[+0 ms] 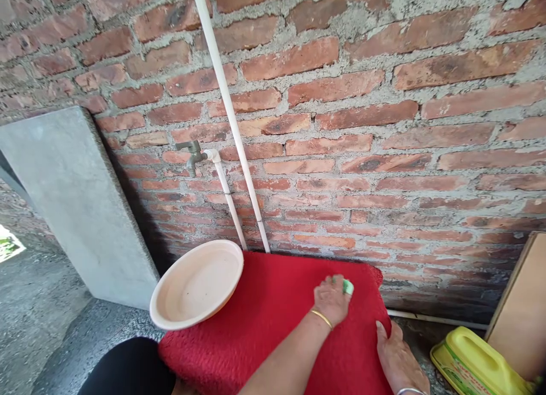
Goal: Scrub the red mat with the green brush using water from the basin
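A fleecy red cloth (273, 304) lies spread over a low, flat surface that it hides. My left hand (331, 300), with a gold bangle at the wrist, rests on the cloth towards its far right. Its fingers are closed around a small pale green block (348, 287) that looks like a bar of soap; only one end shows. My right hand (401, 355) is at the cloth's right edge, thumb on the near side and fingers curled along the border, gripping it. A pale pink basin (200, 284) stands on the left end of the cloth.
Behind the cloth rises a brick wall (354, 116) with a tap (194, 157) and white pipes (226, 99). A grey slab (77, 201) leans at left. On the right are a yellow jug (480, 361) and a brown board (522, 309). My dark-clad knee (130, 369) is at lower left.
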`<state>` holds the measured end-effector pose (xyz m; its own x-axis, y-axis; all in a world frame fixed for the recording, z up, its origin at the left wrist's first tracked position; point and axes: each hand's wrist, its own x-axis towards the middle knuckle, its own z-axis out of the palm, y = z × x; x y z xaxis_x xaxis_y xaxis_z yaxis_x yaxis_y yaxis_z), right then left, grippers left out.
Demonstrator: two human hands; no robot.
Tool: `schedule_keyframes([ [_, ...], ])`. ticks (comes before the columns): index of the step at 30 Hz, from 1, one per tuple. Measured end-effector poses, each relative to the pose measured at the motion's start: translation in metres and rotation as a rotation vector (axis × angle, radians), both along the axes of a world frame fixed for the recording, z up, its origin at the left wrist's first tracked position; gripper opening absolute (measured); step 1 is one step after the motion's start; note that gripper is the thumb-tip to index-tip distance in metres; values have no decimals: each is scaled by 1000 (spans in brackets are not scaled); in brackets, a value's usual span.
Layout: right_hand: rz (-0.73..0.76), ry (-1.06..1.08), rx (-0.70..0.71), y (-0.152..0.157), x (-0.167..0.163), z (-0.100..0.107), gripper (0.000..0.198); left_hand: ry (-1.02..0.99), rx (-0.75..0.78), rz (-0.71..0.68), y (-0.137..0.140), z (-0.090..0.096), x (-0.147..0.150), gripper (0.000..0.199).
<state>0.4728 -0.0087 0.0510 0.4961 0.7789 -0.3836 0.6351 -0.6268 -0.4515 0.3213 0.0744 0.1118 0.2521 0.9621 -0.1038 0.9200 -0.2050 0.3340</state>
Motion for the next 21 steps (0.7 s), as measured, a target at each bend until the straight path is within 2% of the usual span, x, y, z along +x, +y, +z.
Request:
schedule_keyframes([
  [2, 13, -3, 8, 1, 1, -4, 78, -96, -98, -102, -5, 9, 12, 46],
  [4, 9, 1, 13, 1, 1, -6, 78, -150, -115, -124, -6, 19, 9, 44],
  [6, -6, 11, 12, 1, 0, -5, 77, -119, -58, -51, -1, 27, -8, 43],
  [9, -17, 25, 16, 0, -4, 0, 75, 49, 32, 120, 11, 31, -46, 46],
  [12, -29, 34, 14, 0, -5, 4, 74, 190, 85, 228, 18, 23, -79, 48],
  [14, -30, 39, 15, 0, -5, 5, 72, 228, 96, 247, 14, 13, -84, 47],
  [16, -22, 44, 14, 1, -5, 5, 71, 223, 91, 228, 4, 2, -73, 47],
  [18, -12, 54, 10, 1, -3, 4, 71, 172, 79, 173, -10, -5, -49, 47],
  [21, 0, 70, 5, 1, -1, 2, 72, -32, -8, 16, -28, -6, -9, 49],
])
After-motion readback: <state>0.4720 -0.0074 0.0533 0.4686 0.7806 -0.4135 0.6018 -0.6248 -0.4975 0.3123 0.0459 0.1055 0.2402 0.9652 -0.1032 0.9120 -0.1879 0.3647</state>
